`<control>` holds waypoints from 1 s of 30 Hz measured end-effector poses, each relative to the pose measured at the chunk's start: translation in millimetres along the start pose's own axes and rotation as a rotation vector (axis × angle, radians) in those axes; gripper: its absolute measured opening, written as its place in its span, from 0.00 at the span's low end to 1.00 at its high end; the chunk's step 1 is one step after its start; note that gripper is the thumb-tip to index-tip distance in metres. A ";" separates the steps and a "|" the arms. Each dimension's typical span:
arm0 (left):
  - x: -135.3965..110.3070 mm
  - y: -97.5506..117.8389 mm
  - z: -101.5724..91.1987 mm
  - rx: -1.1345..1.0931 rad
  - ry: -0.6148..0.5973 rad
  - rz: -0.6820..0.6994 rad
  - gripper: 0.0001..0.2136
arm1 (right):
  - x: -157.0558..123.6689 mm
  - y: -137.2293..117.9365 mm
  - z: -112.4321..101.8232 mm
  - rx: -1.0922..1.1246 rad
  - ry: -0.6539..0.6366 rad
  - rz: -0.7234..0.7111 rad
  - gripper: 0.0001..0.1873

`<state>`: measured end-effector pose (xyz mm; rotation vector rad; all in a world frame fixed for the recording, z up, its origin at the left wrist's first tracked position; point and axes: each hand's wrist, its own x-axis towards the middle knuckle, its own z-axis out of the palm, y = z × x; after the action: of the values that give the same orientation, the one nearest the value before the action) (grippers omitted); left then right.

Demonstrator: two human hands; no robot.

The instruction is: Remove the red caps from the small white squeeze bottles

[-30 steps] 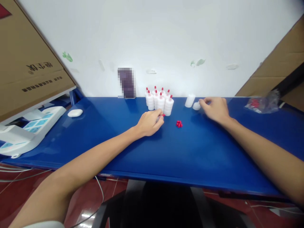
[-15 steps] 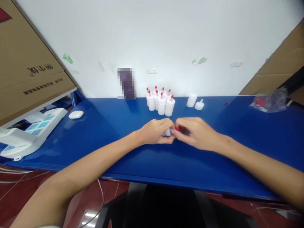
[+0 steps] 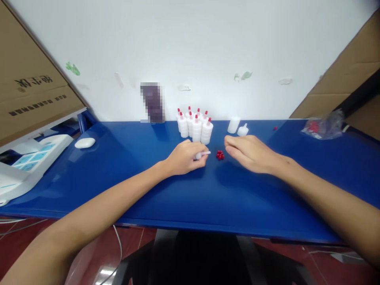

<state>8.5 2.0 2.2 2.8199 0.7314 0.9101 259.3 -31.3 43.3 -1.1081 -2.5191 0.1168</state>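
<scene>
My left hand (image 3: 184, 158) lies on the blue table (image 3: 208, 198), closed around a small white bottle (image 3: 203, 153) whose bare white nozzle points right. A small pile of red caps (image 3: 220, 154) sits just right of that nozzle. My right hand (image 3: 249, 152) rests palm down beside the pile, its fingers loosely apart and pointing left, with nothing seen in them. Behind the hands stands a tight cluster of several white bottles with red caps (image 3: 194, 126).
An uncapped white bottle (image 3: 233, 124) stands at the back with another (image 3: 242, 130) lying beside it. Further right are a lone red cap (image 3: 275, 128) and a clear bag of red caps (image 3: 322, 126). At the left are a white oval object (image 3: 85, 143), a white device (image 3: 26, 162) and a cardboard box (image 3: 32, 91).
A second ago my right hand was at the uncapped bottles. It then met my left hand at the bottle and has now drawn back right, which uncovers the red caps.
</scene>
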 end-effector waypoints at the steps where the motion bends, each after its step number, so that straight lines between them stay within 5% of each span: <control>1: 1.0 -0.2 0.3 -0.039 0.007 -0.083 0.10 | -0.4 7.5 0.5 -0.047 -0.034 0.043 0.12; 5: 3.6 -1.9 1.7 -0.147 0.029 -0.264 0.15 | -1.7 31.2 9.2 -0.104 -0.178 0.143 0.07; 18: 1.6 2.7 -0.6 -0.177 0.139 -0.331 0.12 | 0.5 29.2 16.5 -0.067 -0.228 0.183 0.02; 24: -0.7 1.0 -1.6 -0.167 0.133 -0.336 0.07 | 0.8 24.9 21.4 -0.063 -0.158 0.152 0.05; 30: -0.9 1.3 -3.5 -0.120 -0.030 -0.183 0.09 | -2.7 16.3 20.5 -0.097 0.137 0.107 0.09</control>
<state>6.3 0.2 4.9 2.6062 0.8814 0.8496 264.5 -20.6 19.9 -1.2456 -2.3659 -0.0522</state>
